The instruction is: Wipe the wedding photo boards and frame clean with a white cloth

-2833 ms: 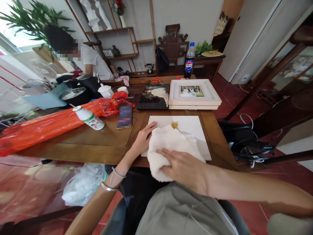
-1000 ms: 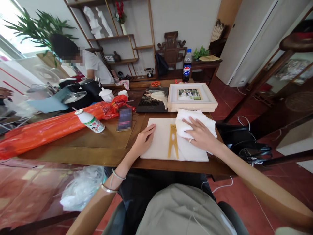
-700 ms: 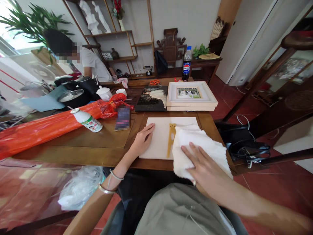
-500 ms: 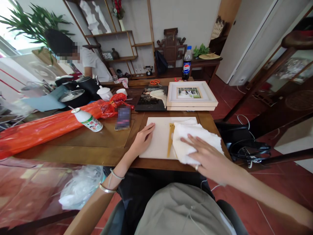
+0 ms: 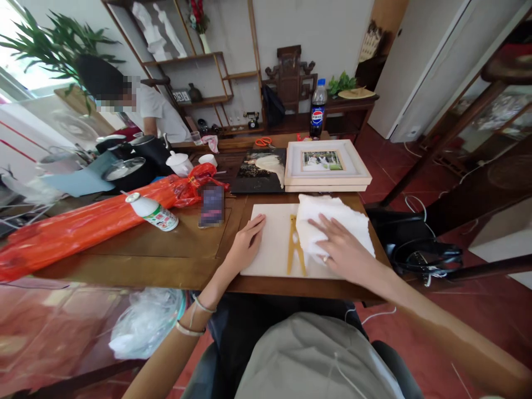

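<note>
A white rectangular board (image 5: 272,249) lies flat on the wooden table in front of me. Yellow strips (image 5: 291,244) forming an angular figure show on its surface, partly hidden on the right by a white cloth (image 5: 307,235). My left hand (image 5: 246,244) rests on the board's left edge, fingers extended and holding nothing. Flat on top of the cloth lies my right hand (image 5: 343,246), its fingers spread, with a ring on one of them. The cloth covers the board's right part.
Behind the board are a framed photo (image 5: 293,176) on a pale box and a dark picture (image 5: 245,183). To the left lie a phone (image 5: 211,206), a white bottle (image 5: 152,211) and a long red-wrapped bundle (image 5: 95,230). A cola bottle (image 5: 317,113) stands farther back. Another person (image 5: 160,111) sits far left.
My right hand has slid with the cloth, whose lower left part has drawn back to the right, uncovering a second yellow strip. My left hand stays at the board's left edge.
</note>
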Tool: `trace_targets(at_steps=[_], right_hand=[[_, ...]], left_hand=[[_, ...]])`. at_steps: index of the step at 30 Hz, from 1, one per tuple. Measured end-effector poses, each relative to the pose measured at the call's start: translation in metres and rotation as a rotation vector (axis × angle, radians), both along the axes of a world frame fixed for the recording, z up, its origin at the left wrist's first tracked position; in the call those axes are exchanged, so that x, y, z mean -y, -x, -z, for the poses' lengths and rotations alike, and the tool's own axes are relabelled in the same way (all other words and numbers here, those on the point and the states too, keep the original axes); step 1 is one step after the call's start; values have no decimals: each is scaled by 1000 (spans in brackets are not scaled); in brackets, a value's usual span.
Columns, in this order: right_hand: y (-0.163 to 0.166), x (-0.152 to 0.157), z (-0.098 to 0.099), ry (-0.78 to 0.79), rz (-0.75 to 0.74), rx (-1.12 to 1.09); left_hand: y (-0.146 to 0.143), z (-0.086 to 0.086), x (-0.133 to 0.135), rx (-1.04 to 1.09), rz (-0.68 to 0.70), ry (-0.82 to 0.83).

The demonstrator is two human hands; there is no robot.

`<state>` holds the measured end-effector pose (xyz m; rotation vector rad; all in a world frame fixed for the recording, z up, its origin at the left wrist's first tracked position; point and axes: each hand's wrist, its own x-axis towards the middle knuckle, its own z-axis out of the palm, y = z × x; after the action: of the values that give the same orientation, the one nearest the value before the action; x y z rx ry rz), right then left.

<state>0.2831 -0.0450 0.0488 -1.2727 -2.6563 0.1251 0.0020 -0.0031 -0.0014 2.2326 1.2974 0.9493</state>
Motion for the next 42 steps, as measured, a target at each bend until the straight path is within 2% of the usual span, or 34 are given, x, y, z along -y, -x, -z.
trace_targets(at_steps=[3, 6, 13, 18, 22, 27, 30, 33, 38, 40, 42], right_hand=[[3, 30, -5, 100, -4, 3], [-2, 38, -8, 155, -16, -36], [-14, -13, 0, 75, 37, -143], [-8, -21, 8, -6, 87, -184], [-4, -2, 6, -33, 68, -176], [-5, 41, 0, 2, -33, -119], [-13, 53, -1, 1, -88, -96], [-25, 38, 4, -31, -85, -92], [-34, -15, 14, -125, 14, -77], [-30, -21, 14, -148, 36, -70], [-23, -11, 11, -154, 22, -64]], left_hand=[[0, 1, 0, 9, -7, 21], [0, 2, -1, 20, 2, 36], [2, 4, -2, 31, 22, 106], [3, 4, -2, 27, 21, 108], [3, 4, -3, 17, 21, 76], [2, 1, -3, -11, 34, 22], [2, 1, -4, -32, 26, -12], [3, 2, -5, -43, 22, -40], [4, 4, -7, -48, 15, -54], [5, 4, -8, -50, 14, -60], [4, 5, -7, -47, 13, -67]])
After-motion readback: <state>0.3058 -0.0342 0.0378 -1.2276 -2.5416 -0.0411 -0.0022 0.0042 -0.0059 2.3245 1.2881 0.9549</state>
